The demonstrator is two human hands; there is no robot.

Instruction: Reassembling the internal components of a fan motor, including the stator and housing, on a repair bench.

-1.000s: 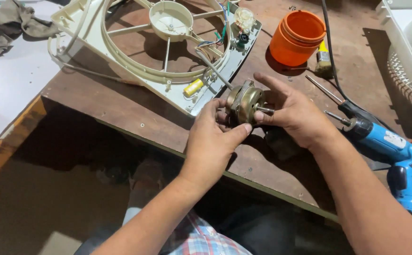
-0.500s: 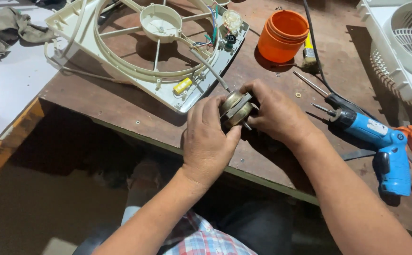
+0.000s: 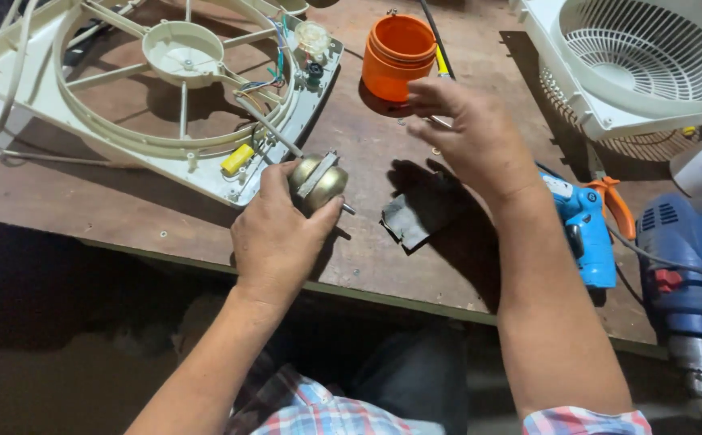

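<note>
the left hand (image 3: 277,235) grips a round brass-coloured metal fan motor (image 3: 318,179), fingers wrapped around it, just beside the corner of the cream plastic fan frame (image 3: 125,137) on the brown wooden table (image 3: 125,213). the right hand (image 3: 468,133) hovers loosely spread, holding nothing, near an orange plastic cup (image 3: 397,56) farther from the frame, above a dark flat piece (image 3: 419,216).

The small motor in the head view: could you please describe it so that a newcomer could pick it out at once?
Start at the big cream fan frame lying on the brown table. Just off its near right corner, the left hand holds the small motor. It alone is a rounded brass-coloured metal body with a thin shaft; its neighbours are plastic.
</note>
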